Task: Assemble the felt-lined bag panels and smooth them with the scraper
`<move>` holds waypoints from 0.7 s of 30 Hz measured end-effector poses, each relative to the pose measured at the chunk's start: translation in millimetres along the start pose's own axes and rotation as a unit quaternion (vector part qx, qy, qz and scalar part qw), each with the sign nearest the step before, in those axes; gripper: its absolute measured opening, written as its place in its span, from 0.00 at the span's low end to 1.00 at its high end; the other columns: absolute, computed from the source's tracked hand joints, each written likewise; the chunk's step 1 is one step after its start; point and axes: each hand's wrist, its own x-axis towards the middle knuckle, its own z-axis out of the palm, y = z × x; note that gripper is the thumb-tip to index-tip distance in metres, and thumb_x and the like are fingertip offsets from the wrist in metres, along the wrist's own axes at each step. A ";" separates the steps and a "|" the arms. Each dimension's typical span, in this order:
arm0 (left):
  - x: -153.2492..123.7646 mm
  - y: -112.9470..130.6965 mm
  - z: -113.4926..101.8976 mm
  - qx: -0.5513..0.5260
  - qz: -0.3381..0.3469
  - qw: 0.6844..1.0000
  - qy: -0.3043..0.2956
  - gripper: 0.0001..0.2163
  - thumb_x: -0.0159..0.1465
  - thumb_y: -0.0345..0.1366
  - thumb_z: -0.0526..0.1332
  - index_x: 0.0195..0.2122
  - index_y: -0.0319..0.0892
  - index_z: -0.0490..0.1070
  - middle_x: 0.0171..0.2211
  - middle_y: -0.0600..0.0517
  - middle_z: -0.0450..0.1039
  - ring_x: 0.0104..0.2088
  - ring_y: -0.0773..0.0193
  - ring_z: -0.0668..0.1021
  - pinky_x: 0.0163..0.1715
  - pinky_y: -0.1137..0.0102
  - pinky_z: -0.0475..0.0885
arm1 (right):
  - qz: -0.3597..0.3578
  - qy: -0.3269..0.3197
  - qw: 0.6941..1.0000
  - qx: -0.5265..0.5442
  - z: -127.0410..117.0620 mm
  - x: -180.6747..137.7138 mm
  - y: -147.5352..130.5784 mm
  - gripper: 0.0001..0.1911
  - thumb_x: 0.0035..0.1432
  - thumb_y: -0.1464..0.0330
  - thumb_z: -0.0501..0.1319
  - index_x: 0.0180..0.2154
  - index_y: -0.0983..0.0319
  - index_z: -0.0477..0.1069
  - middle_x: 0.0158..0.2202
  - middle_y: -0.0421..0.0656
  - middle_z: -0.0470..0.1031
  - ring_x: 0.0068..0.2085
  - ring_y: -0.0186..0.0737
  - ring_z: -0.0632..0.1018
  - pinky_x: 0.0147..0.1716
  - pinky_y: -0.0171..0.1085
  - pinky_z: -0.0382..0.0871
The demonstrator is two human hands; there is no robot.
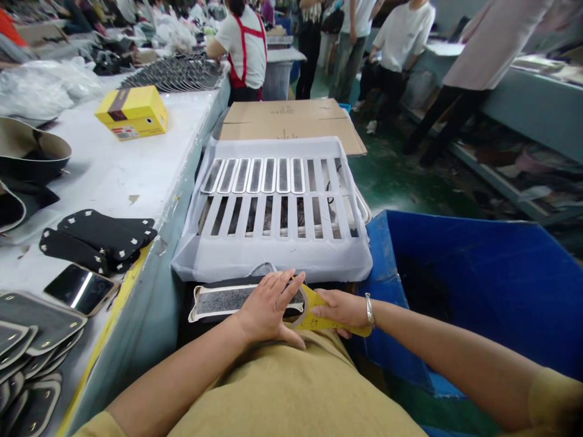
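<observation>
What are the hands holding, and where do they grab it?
The right hand grips a yellow tool by its right half. The left hand holds nothing; it lies flat on a grey strip.

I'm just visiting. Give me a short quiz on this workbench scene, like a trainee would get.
1. True or false: the left hand lies flat on the grey strip.
2. What does the right hand hold? A) a phone B) a yellow template C) a box
3. Fill in: the bin on the person's right is coloured ____.

Key: 1 true; 2 B; 3 blue.
</observation>
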 end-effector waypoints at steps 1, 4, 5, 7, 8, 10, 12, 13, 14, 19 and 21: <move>-0.2 0.3 0.5 0.000 -0.003 1.000 0.006 0.56 0.41 0.67 0.58 0.63 0.34 0.42 0.57 0.36 0.56 0.56 0.45 0.62 0.56 0.54 0.55 | -0.001 -0.001 1.000 0.000 0.0 -0.5 -1.1 0.16 0.58 0.56 0.52 0.39 0.61 0.55 0.20 0.34 0.66 0.13 0.28 0.66 0.08 0.27 0.59; -0.8 1.4 2.1 0.008 -0.017 1.000 0.022 0.56 0.41 0.65 0.60 0.63 0.33 0.42 0.56 0.36 0.58 0.55 0.46 0.63 0.56 0.55 0.56 | 0.000 0.003 1.000 0.007 1.0 -2.2 -5.0 0.15 0.58 0.57 0.51 0.39 0.62 0.56 0.20 0.34 0.66 0.12 0.27 0.65 0.08 0.27 0.58; -1.0 1.6 2.4 0.011 -0.020 0.999 0.024 0.56 0.41 0.65 0.61 0.63 0.33 0.42 0.56 0.36 0.58 0.55 0.46 0.63 0.56 0.54 0.55 | 0.001 0.008 1.000 0.010 1.9 -2.7 -5.7 0.15 0.58 0.57 0.52 0.39 0.62 0.56 0.20 0.34 0.66 0.12 0.27 0.65 0.08 0.27 0.59; -1.1 1.5 2.4 0.018 -0.019 0.999 0.025 0.55 0.43 0.64 0.60 0.63 0.32 0.41 0.55 0.36 0.59 0.54 0.46 0.63 0.57 0.52 0.53 | 0.009 0.025 1.000 0.010 5.3 -3.1 -5.1 0.15 0.58 0.57 0.52 0.39 0.62 0.55 0.20 0.34 0.66 0.12 0.27 0.66 0.08 0.27 0.59; -1.1 1.2 2.2 0.021 -0.018 0.999 0.026 0.55 0.44 0.63 0.60 0.63 0.31 0.40 0.55 0.36 0.59 0.54 0.46 0.64 0.58 0.51 0.51 | 0.014 0.037 0.999 0.011 7.7 -3.1 -3.5 0.15 0.58 0.57 0.52 0.39 0.61 0.55 0.19 0.33 0.66 0.12 0.28 0.66 0.08 0.27 0.59; -0.9 0.1 1.7 0.024 -0.014 0.999 0.026 0.54 0.45 0.63 0.60 0.63 0.30 0.40 0.55 0.35 0.59 0.54 0.46 0.64 0.58 0.51 0.50 | 0.019 0.062 0.998 0.022 13.7 -2.6 1.7 0.15 0.58 0.56 0.51 0.40 0.61 0.55 0.19 0.33 0.66 0.12 0.28 0.66 0.08 0.28 0.60; -0.3 -1.2 1.4 0.024 -0.011 0.999 0.023 0.54 0.45 0.64 0.59 0.63 0.29 0.40 0.55 0.35 0.60 0.55 0.46 0.64 0.58 0.51 0.50 | 0.014 0.081 0.995 0.050 19.7 -1.8 7.9 0.16 0.59 0.56 0.51 0.41 0.61 0.55 0.19 0.32 0.65 0.12 0.28 0.65 0.08 0.28 0.60; 0.1 -1.7 1.4 0.025 -0.009 0.999 0.019 0.55 0.45 0.64 0.59 0.62 0.29 0.40 0.55 0.35 0.60 0.55 0.46 0.63 0.58 0.51 0.50 | 0.012 0.086 0.994 0.064 22.0 -1.5 10.4 0.16 0.59 0.56 0.51 0.41 0.61 0.55 0.18 0.32 0.65 0.12 0.28 0.65 0.08 0.29 0.60; 0.5 -1.9 1.5 0.025 -0.009 1.000 0.015 0.55 0.45 0.64 0.59 0.62 0.29 0.40 0.55 0.35 0.60 0.55 0.47 0.63 0.58 0.52 0.50 | 0.009 0.088 0.993 0.074 23.4 -1.4 12.0 0.16 0.59 0.56 0.51 0.41 0.61 0.54 0.18 0.31 0.65 0.11 0.28 0.65 0.08 0.28 0.60; 0.8 0.8 2.7 0.032 -0.017 0.999 0.004 0.54 0.44 0.64 0.60 0.62 0.30 0.44 0.55 0.34 0.60 0.55 0.46 0.63 0.58 0.52 0.51 | 0.007 0.057 0.997 0.056 13.2 -3.2 3.3 0.13 0.58 0.57 0.53 0.37 0.59 0.55 0.19 0.33 0.67 0.11 0.27 0.65 0.08 0.27 0.59; 0.3 2.4 3.5 0.030 -0.017 0.999 0.012 0.53 0.45 0.63 0.60 0.62 0.30 0.44 0.55 0.34 0.59 0.56 0.45 0.62 0.58 0.53 0.51 | 0.007 0.034 0.999 0.034 3.8 -2.9 -4.4 0.13 0.57 0.58 0.54 0.36 0.60 0.57 0.19 0.34 0.68 0.11 0.27 0.66 0.08 0.27 0.59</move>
